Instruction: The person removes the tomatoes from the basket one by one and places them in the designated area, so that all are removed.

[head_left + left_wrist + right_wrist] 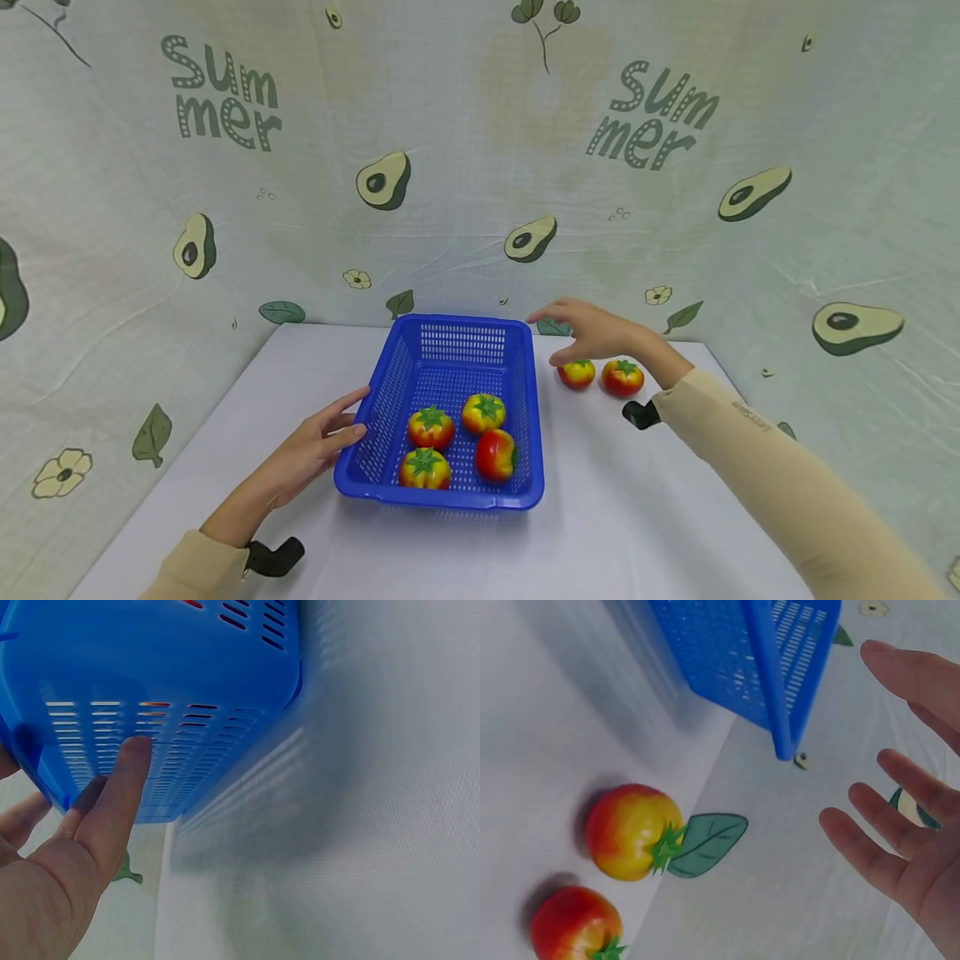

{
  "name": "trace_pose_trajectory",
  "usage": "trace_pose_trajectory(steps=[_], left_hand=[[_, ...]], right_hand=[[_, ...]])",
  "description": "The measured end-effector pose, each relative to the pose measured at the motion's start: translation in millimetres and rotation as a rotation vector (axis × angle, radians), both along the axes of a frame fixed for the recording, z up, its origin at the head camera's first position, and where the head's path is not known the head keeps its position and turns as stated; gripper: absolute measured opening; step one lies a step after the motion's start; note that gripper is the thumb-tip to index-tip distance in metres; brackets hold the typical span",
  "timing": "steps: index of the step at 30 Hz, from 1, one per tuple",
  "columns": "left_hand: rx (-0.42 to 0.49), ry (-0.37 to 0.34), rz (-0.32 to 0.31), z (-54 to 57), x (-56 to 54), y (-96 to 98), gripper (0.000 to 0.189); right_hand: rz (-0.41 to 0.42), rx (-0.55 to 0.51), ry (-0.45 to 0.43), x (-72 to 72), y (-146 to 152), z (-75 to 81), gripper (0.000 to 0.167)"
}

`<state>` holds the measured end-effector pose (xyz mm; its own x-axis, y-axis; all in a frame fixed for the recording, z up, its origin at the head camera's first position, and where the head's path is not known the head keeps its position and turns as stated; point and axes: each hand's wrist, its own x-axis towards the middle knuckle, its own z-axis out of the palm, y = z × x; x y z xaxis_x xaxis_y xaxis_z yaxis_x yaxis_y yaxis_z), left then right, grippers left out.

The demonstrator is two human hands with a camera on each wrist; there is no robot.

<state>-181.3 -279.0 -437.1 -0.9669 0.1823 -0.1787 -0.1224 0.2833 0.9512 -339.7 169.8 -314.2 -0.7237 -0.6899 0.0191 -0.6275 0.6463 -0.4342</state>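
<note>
A blue plastic basket (438, 498) with slotted walls stands on the white table, holding several red-and-yellow tomatoes (496, 456) with green leafy tops. At its left side, my left hand (311, 454) touches the rim and outer wall with fairly straight fingers; the left wrist view shows a fingertip (136, 746) against the slots of the basket wall (150, 660). My right hand (596, 331) hovers beyond the basket's right rim, fingers spread and holding nothing. Below it on the table lie two more tomatoes, one (576, 375) partly covered by the hand, the other (622, 378) beside it.
Behind the table (600, 500) hangs a pale cloth (465, 108) printed with avocados, leaves and lettering; it also runs along both sides. A black strap piece (276, 557) sits at the left wrist, another (641, 414) at the right.
</note>
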Motion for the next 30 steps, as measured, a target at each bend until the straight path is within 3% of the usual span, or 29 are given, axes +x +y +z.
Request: trace_pose_trajectory(steps=[20, 30], left_hand=[[0.004, 0.0, -0.002, -0.6, -0.6, 0.3, 0.075], [0.005, 0.001, -0.002, -0.5, 0.2, -0.7, 0.075]], right_hand=[[0.204, 0.079, -0.072, 11.0, -94, -3.4, 0.071], [0.272, 0.09, -0.175, 12.3, -130, -15.9, 0.075]])
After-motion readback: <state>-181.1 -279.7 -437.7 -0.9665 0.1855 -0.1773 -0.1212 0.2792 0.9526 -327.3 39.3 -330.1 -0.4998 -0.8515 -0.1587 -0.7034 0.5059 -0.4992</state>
